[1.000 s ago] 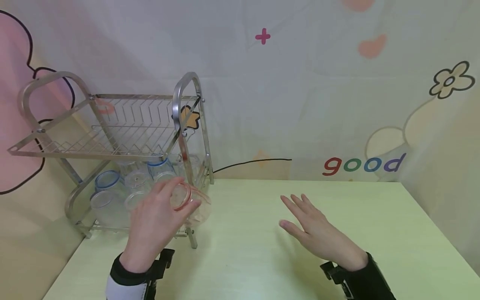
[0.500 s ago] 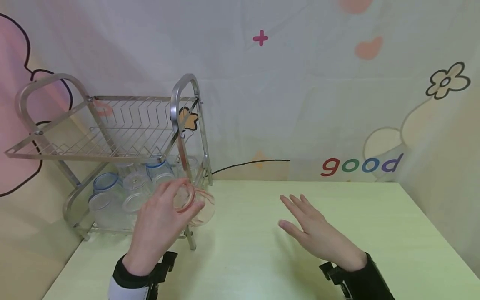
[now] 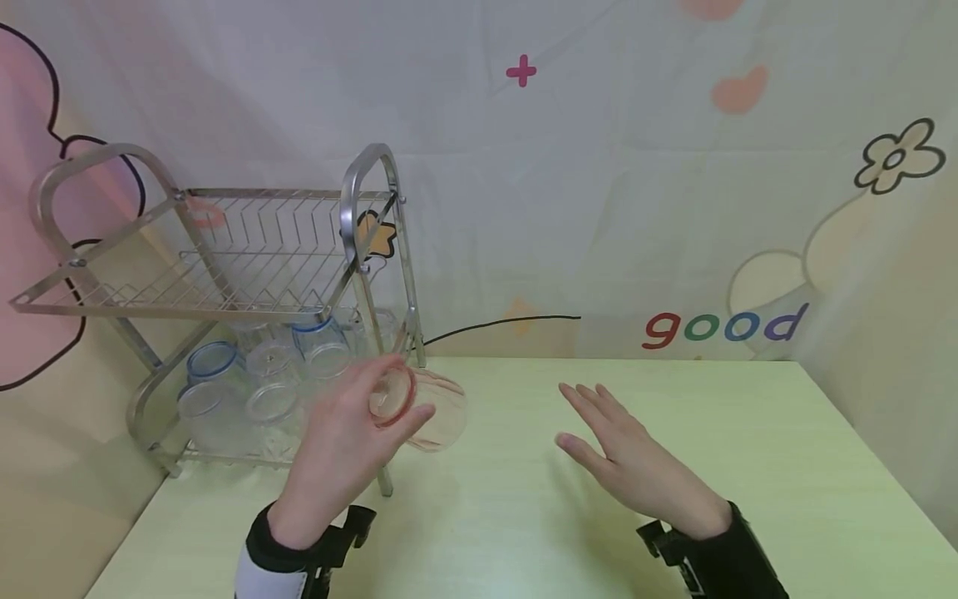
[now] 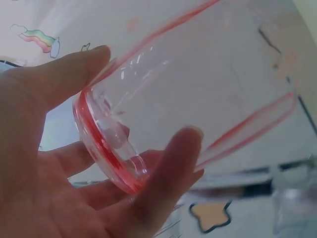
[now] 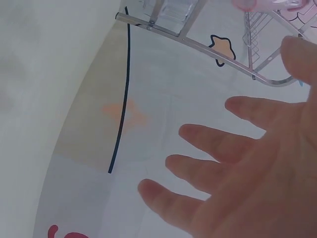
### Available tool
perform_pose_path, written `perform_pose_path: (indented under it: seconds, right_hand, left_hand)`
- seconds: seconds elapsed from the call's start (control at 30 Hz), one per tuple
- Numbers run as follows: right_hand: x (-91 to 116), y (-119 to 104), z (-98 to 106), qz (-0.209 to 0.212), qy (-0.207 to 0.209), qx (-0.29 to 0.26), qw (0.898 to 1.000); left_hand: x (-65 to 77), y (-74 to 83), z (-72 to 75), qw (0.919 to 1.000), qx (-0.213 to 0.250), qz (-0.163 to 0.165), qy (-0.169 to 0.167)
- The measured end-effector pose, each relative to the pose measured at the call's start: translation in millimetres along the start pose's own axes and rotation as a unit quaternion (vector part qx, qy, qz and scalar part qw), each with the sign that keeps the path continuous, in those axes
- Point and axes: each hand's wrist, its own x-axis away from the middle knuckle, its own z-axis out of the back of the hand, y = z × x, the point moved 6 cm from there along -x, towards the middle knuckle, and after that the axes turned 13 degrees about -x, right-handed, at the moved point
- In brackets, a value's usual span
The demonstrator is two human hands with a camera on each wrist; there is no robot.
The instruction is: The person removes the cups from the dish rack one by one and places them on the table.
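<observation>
My left hand (image 3: 348, 441) grips a clear drinking glass (image 3: 441, 408) with red-tinted edges by its thick base, tilted so the base faces me. In the left wrist view, thumb and fingers curl round the base of the glass (image 4: 163, 94), and its walls run off to the upper right. The glass is just right of the dish rack's front post. Over the table on the right, my right hand (image 3: 636, 462) hovers with fingers spread and straight, holding nothing; the right wrist view shows the same hand (image 5: 257, 163) with bare fingertips.
A two-tier metal dish rack (image 3: 224, 315) stands at the left against the wall. On its lower tier several upside-down glasses (image 3: 217, 412) are grouped, some with blue rims. The upper tier is bare wire. The pale green table (image 3: 509, 499) spreads to the right, backed by a printed cloth (image 3: 599, 208).
My left hand has moved right with the glass, carrying it from beside the rack's post out over the table. My right hand has stayed almost still.
</observation>
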Motion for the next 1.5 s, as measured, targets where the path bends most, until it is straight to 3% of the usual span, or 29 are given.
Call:
perform_pose_path:
  seconds: [0.23, 0.33, 0.4, 0.57, 0.83, 1.03, 1.27, 1.5]
  right_hand:
    - [-1.2, -0.7, 0.5, 0.012, 0.014, -0.026, 1.000]
    - [-2.1, -2.6, 1.7, 0.027, 0.024, -0.032, 0.999]
    - [-2.5, -4.8, 3.5, 0.046, 0.036, -0.038, 0.998]
    - [-3.2, -10.1, 8.8, 0.098, 0.073, -0.054, 0.991]
    - [-2.0, -15.9, 11.4, 0.138, 0.086, -0.094, 0.982]
    - [-0.2, -24.6, 14.4, 0.163, 0.084, -0.169, 0.968]
    - [1.0, -32.9, 14.5, 0.167, 0.035, -0.319, 0.932]
    - [1.6, -37.1, 16.3, 0.160, 0.020, -0.370, 0.915]
  left_hand:
    - [-7.2, 6.5, -22.8, 0.9961, 0.077, 0.002, -0.043]
    - [-10.3, 7.3, -32.2, 0.9902, 0.122, 0.018, -0.066]
    - [-11.9, 7.8, -39.7, 0.9813, 0.169, 0.032, -0.086]
    - [-13.4, 11.4, -56.4, 0.9458, 0.292, 0.052, -0.131]
    - [-11.4, 21.2, -74.3, 0.8905, 0.408, 0.048, -0.195]
    - [-10.9, 28.8, -80.6, 0.8681, 0.449, 0.048, -0.207]
    - [-8.4, 35.3, -90.4, 0.8479, 0.482, 0.066, -0.211]
    - [-7.9, 46.2, -98.5, 0.8229, 0.516, 0.057, -0.232]
